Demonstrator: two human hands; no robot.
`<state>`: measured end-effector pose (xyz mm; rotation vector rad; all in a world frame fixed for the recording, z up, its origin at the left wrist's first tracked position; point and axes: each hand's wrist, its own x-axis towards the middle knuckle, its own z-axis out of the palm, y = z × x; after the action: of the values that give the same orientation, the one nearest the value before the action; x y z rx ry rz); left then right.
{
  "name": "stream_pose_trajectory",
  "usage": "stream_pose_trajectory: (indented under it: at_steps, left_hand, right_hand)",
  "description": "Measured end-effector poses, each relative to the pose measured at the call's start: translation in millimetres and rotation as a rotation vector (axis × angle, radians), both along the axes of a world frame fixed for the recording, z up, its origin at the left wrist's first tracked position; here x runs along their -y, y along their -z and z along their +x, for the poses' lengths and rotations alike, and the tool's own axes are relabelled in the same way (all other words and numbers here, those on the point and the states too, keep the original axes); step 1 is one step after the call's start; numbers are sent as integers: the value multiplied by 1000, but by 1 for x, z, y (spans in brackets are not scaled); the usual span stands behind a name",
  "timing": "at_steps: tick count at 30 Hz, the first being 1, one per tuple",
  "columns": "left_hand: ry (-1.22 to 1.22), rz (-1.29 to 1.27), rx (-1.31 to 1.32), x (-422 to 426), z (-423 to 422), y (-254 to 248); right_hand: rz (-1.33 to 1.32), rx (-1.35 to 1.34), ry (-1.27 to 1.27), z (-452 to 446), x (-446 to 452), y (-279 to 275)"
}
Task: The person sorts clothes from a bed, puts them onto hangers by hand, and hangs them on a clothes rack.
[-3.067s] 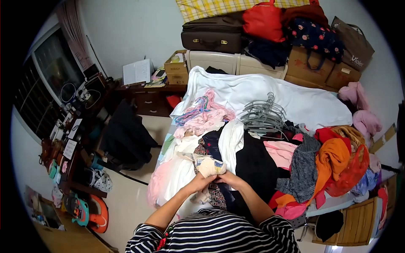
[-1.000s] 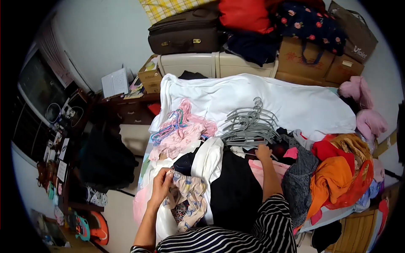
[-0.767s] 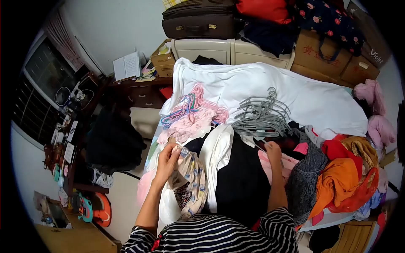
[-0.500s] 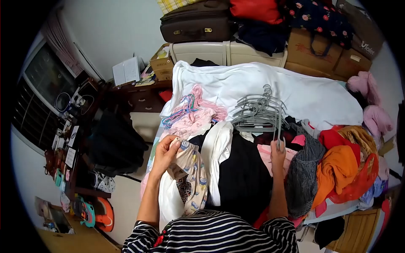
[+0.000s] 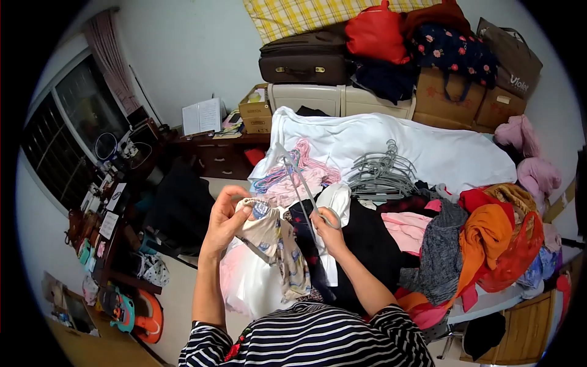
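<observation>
garment pinched by its gathered edge in left hand, grey hanger gripped in right hand, i'd spread that edge and hold the hanger steady.

Over the far half of the bed, the low white blanket leaves passage above it, up to the storage drawers behind the far edge. Toward the middle, the stacked grey hangers and, left of them, the pink hangers leave only a narrow gap. A slanting grey hanger obstructs the space between the two hands. The clothes heap blocks the right edge; flat black cloth lies low beside it.
</observation>
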<state>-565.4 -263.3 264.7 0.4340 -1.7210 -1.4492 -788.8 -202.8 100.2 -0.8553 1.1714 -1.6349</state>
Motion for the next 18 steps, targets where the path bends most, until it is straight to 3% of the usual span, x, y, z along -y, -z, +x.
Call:
stream_pose_trajectory:
  at_steps: [4, 9, 12, 14, 18]
  left_hand:
    - [0, -27, 27, -12, 23, -14]
    - [-55, -60, 132, -12, 55, -21]
    - [-141, -246, 67, 3, 73, -3]
    - [-326, -332, 254, 2, 91, 3]
    - [-449, -441, 230, -20, 91, 5]
  right_hand:
    - [-7, 48, -180, 39, 14, -5]
    - [-20, 422, -612, 68, 2, -27]
    - [-80, 576, -673, 71, -5, -37]
    - [-90, 575, -684, 75, -12, -43]
    - [-44, 513, -631, 97, -24, -56]
